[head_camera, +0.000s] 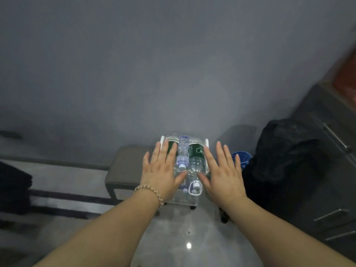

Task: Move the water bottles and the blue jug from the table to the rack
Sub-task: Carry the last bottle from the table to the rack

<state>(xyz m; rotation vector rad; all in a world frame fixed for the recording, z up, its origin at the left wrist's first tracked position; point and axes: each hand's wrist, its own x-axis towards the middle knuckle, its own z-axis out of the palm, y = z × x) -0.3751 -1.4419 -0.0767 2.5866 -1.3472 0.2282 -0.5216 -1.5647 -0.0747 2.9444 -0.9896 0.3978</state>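
Note:
A white wheeled rack (207, 144) stands on the floor against the grey wall. Several clear water bottles lie in it: one with a dark green label (196, 151), one with a pale blue cap (182, 155), and another with a white cap (196, 184) lower down. My left hand (162, 170), fingers straight and spread, hovers over the rack's left side and hides part of a green-labelled bottle. My right hand (223, 173) is spread flat over the rack's right side. Neither hand holds anything. A blue object (243, 157), perhaps the jug, shows just right of my right hand.
A grey stool (123, 170) stands left of the rack. A large black bag (285, 162) sits to the right, in front of grey cabinet drawers (331, 135) with metal handles. Something dark (13, 185) lies at the far left on a striped rug.

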